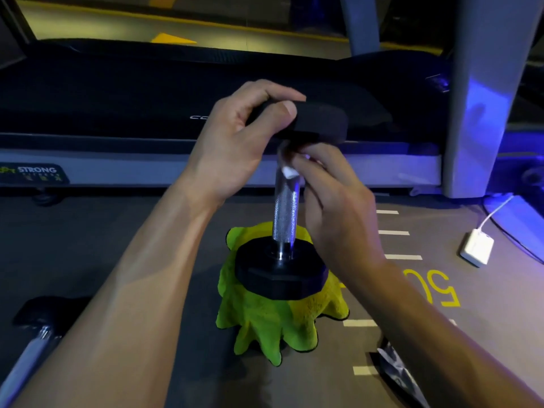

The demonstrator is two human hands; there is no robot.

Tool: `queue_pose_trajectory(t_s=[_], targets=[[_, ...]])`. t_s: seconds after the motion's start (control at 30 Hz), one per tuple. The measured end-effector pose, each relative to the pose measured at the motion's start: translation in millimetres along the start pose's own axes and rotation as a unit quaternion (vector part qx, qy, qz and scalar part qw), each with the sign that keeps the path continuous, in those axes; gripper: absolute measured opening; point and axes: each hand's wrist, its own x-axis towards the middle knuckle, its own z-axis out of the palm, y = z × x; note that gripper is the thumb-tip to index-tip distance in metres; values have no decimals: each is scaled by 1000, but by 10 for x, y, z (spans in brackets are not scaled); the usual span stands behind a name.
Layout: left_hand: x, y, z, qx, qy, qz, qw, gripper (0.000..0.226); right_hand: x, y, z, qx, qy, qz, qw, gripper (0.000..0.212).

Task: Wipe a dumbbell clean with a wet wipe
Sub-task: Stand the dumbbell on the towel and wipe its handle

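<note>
A black hex dumbbell with a knurled silver handle stands upright on one head, on a crumpled yellow-green cloth on the gym floor. My left hand grips the upper black head from the left, thumb on its side. My right hand pinches a small white wet wipe against the top of the handle, just under the upper head. Most of the wipe is hidden by my fingers.
A treadmill runs across the back, its grey upright at right. A second dumbbell lies at the lower left. A white charger with cable sits at right, a foil wrapper at lower right. Floor markings run beside my right arm.
</note>
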Motion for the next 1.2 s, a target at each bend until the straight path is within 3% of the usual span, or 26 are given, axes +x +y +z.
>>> queue_pose_trajectory(t_s=[0.17,0.3,0.5,0.63,0.7,0.83,1.03,1.2], targets=[[-23,-8,-44,-10,-3,-4,1000,26,-250,-63,-60,39,-22,18,999,35],[-57,17,-27,-9,-6,0,1000,29,5,-40,-47,63,33,6,997,31],[-52,-11,-86,-13,3,-9,1000,29,-541,111,-140,133,-73,43,987,44],[-56,-9,-90,-16,4,-3,1000,28,-533,307,-279,113,-21,104,988,33],[-66,2,-66,-21,0,3,1000,27,-496,287,-277,100,-68,100,988,29],[-63,33,22,-26,-9,10,1000,23,-477,169,-213,73,-240,125,960,20],[-79,19,24,-8,-3,19,1000,17,-504,-172,-355,82,-238,98,963,18],[-77,21,24,-18,4,27,999,22,-509,-486,-249,-9,-241,81,967,24]])
